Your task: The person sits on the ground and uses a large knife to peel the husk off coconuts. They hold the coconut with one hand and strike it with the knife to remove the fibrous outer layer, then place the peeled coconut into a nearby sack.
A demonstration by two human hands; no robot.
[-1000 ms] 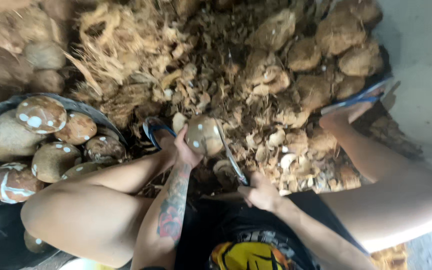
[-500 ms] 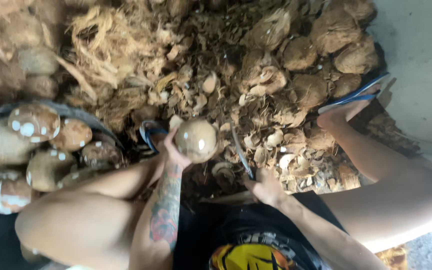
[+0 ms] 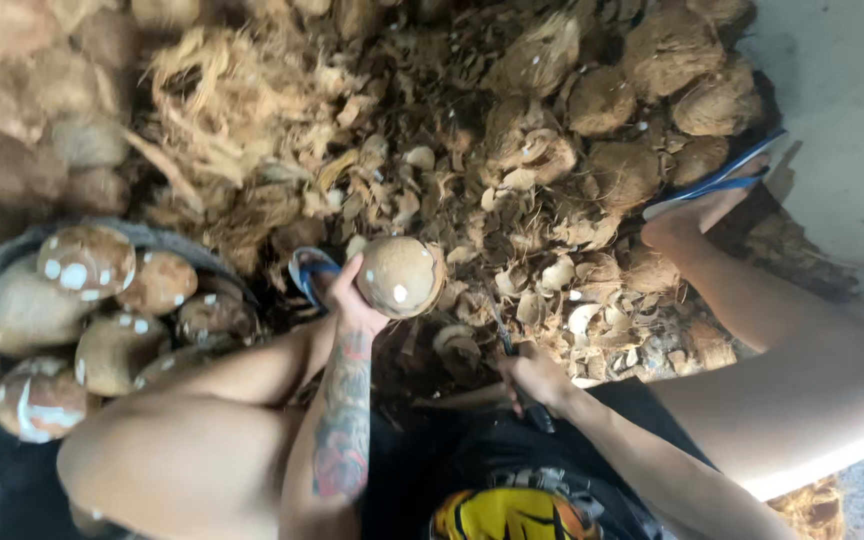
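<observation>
Coconut (image 3: 398,276), husked and pale, sits cupped in the raised left hand (image 3: 354,300), exposed to the blade (image 3: 501,330) the right hand (image 3: 534,378) grips just beside it, above the shell scraps (image 3: 552,270).

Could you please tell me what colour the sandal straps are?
Blue straps on the flat sandal, clearest in the head view.

The held coconut (image 3: 398,276) is the landmark: peeled coconuts (image 3: 92,310) lie in a basin to its left, a knife (image 3: 512,355) to its right, husk scraps (image 3: 512,200) beyond it.
</observation>
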